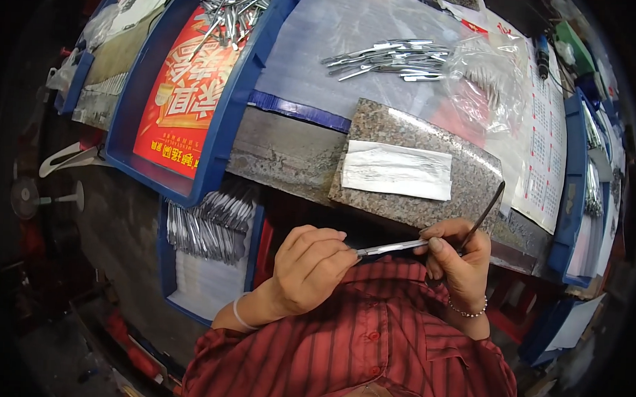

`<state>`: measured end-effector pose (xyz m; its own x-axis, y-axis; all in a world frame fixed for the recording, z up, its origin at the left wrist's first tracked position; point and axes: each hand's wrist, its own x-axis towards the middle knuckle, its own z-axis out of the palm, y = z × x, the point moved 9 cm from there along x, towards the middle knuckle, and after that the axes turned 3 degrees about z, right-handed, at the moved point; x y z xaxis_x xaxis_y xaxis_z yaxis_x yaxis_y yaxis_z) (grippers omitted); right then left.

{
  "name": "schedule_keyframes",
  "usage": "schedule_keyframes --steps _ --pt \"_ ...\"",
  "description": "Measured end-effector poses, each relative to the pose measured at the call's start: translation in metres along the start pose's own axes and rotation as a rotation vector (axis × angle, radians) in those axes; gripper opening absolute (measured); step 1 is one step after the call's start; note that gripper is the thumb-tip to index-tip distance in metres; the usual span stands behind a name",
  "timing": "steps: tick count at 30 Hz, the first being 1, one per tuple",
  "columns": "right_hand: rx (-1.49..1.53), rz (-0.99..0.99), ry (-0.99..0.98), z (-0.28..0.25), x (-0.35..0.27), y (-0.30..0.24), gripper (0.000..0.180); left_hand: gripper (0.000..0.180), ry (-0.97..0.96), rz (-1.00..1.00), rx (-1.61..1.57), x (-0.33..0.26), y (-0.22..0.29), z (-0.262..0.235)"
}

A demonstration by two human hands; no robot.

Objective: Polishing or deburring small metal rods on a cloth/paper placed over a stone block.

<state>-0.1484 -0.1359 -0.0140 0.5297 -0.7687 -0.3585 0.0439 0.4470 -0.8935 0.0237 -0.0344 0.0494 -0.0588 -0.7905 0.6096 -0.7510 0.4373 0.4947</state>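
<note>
slim silvery metal pc (393, 247), near-horiz., held btwn hands (314, 270), thin dk rod (484, 215), tilted up to R

Piece (392, 248) between left hand (312, 272) and right hand (463, 261), pad (396, 171) on slab (469, 186) beyond them, pile (389, 59) on sheet (294, 65) behind slab, tray (219, 153) left of sheet, pieces (212, 226) in nearer bin (203, 282)

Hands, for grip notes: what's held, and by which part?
Left hand, right hand: metal piece, near its ends. Right also: rod, by its lower part.
</note>
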Motion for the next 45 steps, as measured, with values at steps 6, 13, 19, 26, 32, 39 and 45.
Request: schedule_keyframes --steps 6,13,19,26,32,39,45 --pt "-0.094 0.034 -0.017 0.012 0.003 -0.001 0.012 0.025 0.006 -0.186 -0.174 -0.005 -0.019 -0.007" --pt "-0.201 -0.481 0.152 -0.002 0.003 -0.062 0.041 0.022 0.128 -0.212 -0.143 0.016 -0.053 -0.006" --pt "-0.763 -0.593 0.170 0.033 0.011 -0.095 0.078 0.018 0.116 -0.200 -0.022 0.034 -0.082 0.018" --pt "-0.861 -0.552 -0.026 0.076 0.040 -0.088 0.067 0.020 0.066 -0.195 0.041 0.041 -0.085 0.023" --pt "-1.026 -0.662 -0.174 0.097 0.066 -0.075 0.037 0.024 0.006 -0.223 0.055 0.042 -0.085 0.024" --pt "-1.726 0.144 -0.343 0.113 0.064 -0.067 0.036 0.026 -0.016 -0.208 0.054 0.033 -0.084 0.024" --pt "-0.994 -0.562 -0.178 0.095 0.073 -0.079 0.028 0.020 -0.047 -0.194 0.093 0.041 -0.083 0.029"
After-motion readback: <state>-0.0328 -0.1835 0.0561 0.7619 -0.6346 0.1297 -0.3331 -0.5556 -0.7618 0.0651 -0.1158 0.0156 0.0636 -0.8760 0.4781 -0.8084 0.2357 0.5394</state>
